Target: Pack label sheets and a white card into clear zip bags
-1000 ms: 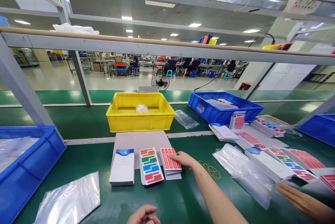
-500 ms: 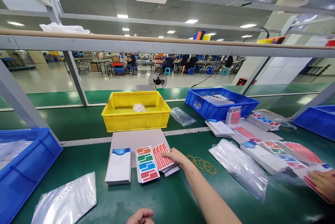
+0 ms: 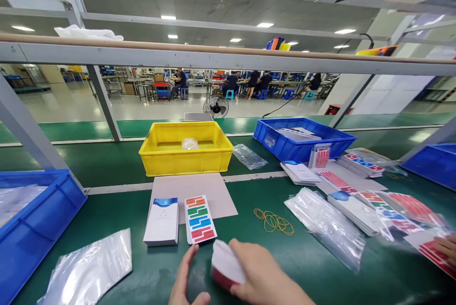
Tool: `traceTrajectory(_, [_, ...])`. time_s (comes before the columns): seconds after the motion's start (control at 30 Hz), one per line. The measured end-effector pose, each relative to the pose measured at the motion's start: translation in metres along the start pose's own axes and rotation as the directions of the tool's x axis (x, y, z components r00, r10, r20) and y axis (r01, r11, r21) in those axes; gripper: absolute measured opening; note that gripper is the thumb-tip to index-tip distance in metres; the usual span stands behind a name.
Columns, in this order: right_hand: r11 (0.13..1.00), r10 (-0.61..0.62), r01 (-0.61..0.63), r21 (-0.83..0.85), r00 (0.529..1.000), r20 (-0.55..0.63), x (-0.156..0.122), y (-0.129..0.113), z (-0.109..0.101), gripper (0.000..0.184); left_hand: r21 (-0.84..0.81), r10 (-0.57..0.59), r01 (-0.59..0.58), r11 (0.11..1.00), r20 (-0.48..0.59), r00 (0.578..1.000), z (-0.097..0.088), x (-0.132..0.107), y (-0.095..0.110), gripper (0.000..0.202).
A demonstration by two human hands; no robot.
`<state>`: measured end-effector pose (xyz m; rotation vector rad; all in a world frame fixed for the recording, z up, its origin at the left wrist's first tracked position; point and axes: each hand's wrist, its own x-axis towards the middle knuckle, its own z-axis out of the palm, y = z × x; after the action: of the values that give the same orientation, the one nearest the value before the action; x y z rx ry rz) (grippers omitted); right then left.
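In my right hand (image 3: 261, 271) is a stack of cards (image 3: 227, 264), tilted so its pale edges show, over the green table near the front. My left hand (image 3: 187, 281) is just left of it, thumb and fingers apart, holding nothing. Past my left fingertips lies a stack of multicoloured sticker cards (image 3: 200, 219) with orange, green, blue and red shapes. To its left is a thick white stack of booklets (image 3: 162, 222) with a blue top band. Both stacks rest partly on a grey-white board (image 3: 217, 200).
A yellow bin (image 3: 185, 165) stands behind the board. Blue bins (image 3: 302, 153) are at both sides and the back right. Rubber bands (image 3: 273, 222), clear plastic bags (image 3: 326, 224) and more bags (image 3: 92, 267) lie around. At the right edge, another person's hand (image 3: 445, 248) holds a red-striped sheet (image 3: 434, 250).
My right hand has lifted the red-striped card stack off the board and drawn it toward me, tilting it. My left hand has come further into view and spread its fingers.
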<state>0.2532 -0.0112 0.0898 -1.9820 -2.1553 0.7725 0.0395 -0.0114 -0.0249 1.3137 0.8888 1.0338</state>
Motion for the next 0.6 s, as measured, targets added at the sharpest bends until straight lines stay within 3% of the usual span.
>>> traceTrajectory(0.07, [0.995,-0.039,0.043,-0.086,0.998,0.05,-0.003,-0.014,0.02,0.042,0.004,0.008,-0.008,1.0,0.056,0.998,0.012,0.006,-0.008,0.091])
traceTrajectory(0.13, [0.995,-0.066,0.069,-0.073,0.997,0.036,-0.002,-0.01,0.038,0.046,-0.001,-0.024,0.024,1.0,0.061,0.998,0.022,0.009,-0.017,0.093])
traceTrajectory(0.27, [0.976,-0.158,0.176,0.129,0.978,-0.136,-0.007,0.04,0.076,0.07,0.054,-0.078,0.075,0.996,0.045,0.996,0.032,0.01,-0.03,0.096])
traceTrajectory(0.4, [0.887,-0.035,0.169,0.43,0.953,-0.302,-0.015,0.078,0.128,0.119,0.109,-0.073,0.065,0.992,0.069,0.995,0.035,0.008,-0.035,0.108])
traceTrajectory(0.5, [0.812,-0.003,0.223,0.539,0.926,-0.379,-0.015,0.076,0.155,0.117,0.154,-0.062,0.041,0.987,0.138,0.988,0.036,0.008,-0.034,0.123])
traceTrajectory(0.6, [0.777,-0.006,0.266,0.57,0.909,-0.417,-0.014,0.067,0.16,0.106,0.194,-0.083,0.038,0.98,0.227,0.97,0.033,0.009,-0.032,0.122])
